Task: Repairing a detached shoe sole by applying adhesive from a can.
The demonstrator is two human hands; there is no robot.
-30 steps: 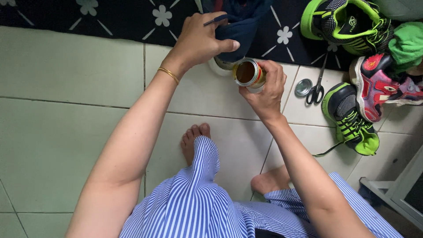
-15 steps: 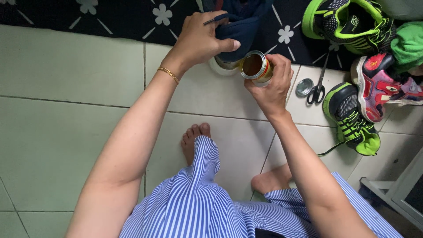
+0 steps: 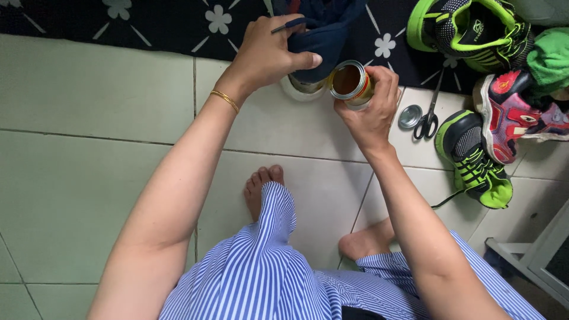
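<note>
A: What've I got in the hands rn?

B: Left hand, upper centre of frame, is clamped round a dark blue shoe, thumb pressed on its side. Looks like that grip keeps the shoe steady, sole edge toward the tin.

A: And the right?

B: Right hand is wrapped round a small open tin, just right of the shoe, w/ amber-brown stuff inside. I'm holding it tilted, mouth toward the shoe, probably so the contents are easy to reach. Tin and shoe nearly touch; can't tell if they actually do.

A: Something thin in the left hand too?

B: Yeah, a slim dark stick pokes out between the fingers. Brush or applicator maybe, too small to tell.

A: Where's the lid?

B: Round metal lid lies flat on the tile floor, just right of my right hand, beside black scissors. Parked close, so within reach I'd guess.

A: Rest of the scene?

B: Green-black sneakers, one at upper right, one at mid right, and a red shoe between them. A black mat w/ white flowers runs along the top. My bare feet and striped blue trousers are at the bottom.
</note>
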